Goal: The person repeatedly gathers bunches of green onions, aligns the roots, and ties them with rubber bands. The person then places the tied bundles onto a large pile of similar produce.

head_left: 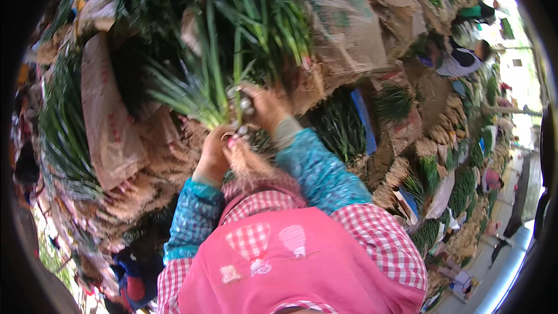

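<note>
A bunch of green onions with long green leaves and stringy roots is closed in my left hand, just in front of my chest. The roots hang towards me. My right hand is beside it, a little higher and to the right, with its fingers curled around a green stalk at the bunch's edge. Both sleeves have teal patterned covers. Motion blurs the right fingers and the stalk's lower end. Beyond the hands lies a large heap of green onions, leaves pointing away.
Woven sacks lie over bundles at the upper right, and another sack lies at the left. More rooted bundles are piled at the lower left. A blue strip lies right of my arm. Several people are around the rims.
</note>
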Demonstrator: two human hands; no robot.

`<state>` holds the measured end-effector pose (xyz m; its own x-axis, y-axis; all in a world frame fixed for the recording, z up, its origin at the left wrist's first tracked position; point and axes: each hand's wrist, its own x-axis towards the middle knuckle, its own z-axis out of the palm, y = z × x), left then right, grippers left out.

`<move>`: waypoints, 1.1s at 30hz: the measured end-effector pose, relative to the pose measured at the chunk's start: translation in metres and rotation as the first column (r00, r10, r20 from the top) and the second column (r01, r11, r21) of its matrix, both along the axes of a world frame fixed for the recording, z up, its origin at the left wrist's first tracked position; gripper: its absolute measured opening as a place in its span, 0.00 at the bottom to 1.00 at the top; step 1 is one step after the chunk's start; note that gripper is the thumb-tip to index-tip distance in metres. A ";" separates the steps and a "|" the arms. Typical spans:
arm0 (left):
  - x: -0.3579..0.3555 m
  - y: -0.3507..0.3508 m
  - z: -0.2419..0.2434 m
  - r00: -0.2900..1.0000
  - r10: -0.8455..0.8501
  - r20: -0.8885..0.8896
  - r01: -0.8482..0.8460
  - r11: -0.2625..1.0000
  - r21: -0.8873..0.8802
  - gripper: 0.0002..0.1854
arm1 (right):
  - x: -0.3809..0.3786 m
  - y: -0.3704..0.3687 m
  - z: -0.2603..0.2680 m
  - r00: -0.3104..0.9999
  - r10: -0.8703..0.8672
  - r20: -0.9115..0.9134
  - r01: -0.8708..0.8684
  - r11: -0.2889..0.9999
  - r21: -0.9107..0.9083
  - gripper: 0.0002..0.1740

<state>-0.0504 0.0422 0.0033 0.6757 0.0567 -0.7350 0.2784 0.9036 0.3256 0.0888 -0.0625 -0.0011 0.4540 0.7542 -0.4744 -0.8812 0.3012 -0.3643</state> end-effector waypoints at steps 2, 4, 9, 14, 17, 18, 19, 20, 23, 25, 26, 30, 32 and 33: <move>-0.002 0.000 0.021 0.999 -0.031 0.026 0.031 0.999 -0.005 0.09 | -0.008 0.012 -0.023 0.999 -0.026 0.045 0.027 0.999 -0.020 0.10; -0.017 0.016 0.001 0.982 0.021 0.189 0.025 0.971 -0.237 0.07 | -0.019 0.012 -0.007 0.999 -0.006 0.054 0.011 0.997 -0.082 0.09; -0.026 0.011 -0.010 0.958 0.074 0.278 -0.010 0.974 -0.224 0.07 | -0.070 0.023 -0.053 0.977 0.166 0.137 -0.092 0.898 -0.431 0.07; -0.033 0.016 0.027 0.968 -0.041 0.246 0.045 0.999 -0.009 0.10 | -0.027 -0.003 -0.072 0.933 0.025 0.358 0.184 0.823 -0.537 0.08; -0.047 0.032 0.019 0.886 0.119 0.448 -0.005 0.969 -0.246 0.13 | -0.030 -0.016 -0.072 0.701 0.599 0.387 -0.292 0.736 -0.611 0.15; -0.050 0.033 0.030 0.829 0.198 0.523 -0.038 0.953 -0.300 0.16 | -0.039 -0.019 -0.064 0.432 0.869 0.242 -0.538 0.464 -0.703 0.18; -0.050 0.034 0.043 0.760 0.271 0.590 -0.060 0.934 -0.353 0.20 | -0.043 -0.021 -0.058 0.087 0.993 0.078 -0.666 0.116 -0.737 0.20; -0.055 0.037 0.056 0.750 0.315 0.582 -0.140 0.935 -0.326 0.21 | -0.040 -0.022 -0.055 0.099 0.976 0.196 -0.612 0.215 -0.761 0.24; -0.056 0.034 0.083 0.915 0.207 0.347 -0.282 0.942 0.181 0.12 | -0.047 -0.022 0.025 0.616 0.641 0.458 -0.446 0.763 -0.468 0.31; -0.051 0.042 0.052 0.981 0.129 0.143 -0.179 0.886 0.427 0.12 | -0.057 -0.014 0.077 0.545 0.689 0.478 -0.639 0.710 -0.297 0.38; -0.055 0.046 0.044 0.947 0.227 0.226 -0.281 0.928 0.246 0.15 | -0.078 -0.008 0.042 0.552 0.633 0.542 -0.610 0.750 -0.255 0.32; -0.052 0.082 0.068 0.721 0.443 0.533 -0.088 0.822 -0.563 0.10 | -0.066 -0.041 0.022 0.639 0.609 0.470 -0.473 0.793 -0.383 0.19; -0.054 0.086 0.097 0.630 0.436 0.643 -0.069 0.856 -0.513 0.10 | -0.047 -0.055 -0.002 0.779 0.437 0.450 -0.235 0.868 -0.438 0.16; -0.054 0.084 0.103 0.608 0.422 0.672 -0.074 0.873 -0.481 0.11 | -0.035 -0.061 -0.035 0.730 0.405 0.550 -0.151 0.881 -0.448 0.14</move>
<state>-0.1048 0.1265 0.1065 0.9877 0.1558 0.0135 -0.1546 0.9859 -0.0646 0.0543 -0.1238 -0.0363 0.5337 0.7324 -0.4227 -0.4465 -0.1805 -0.8764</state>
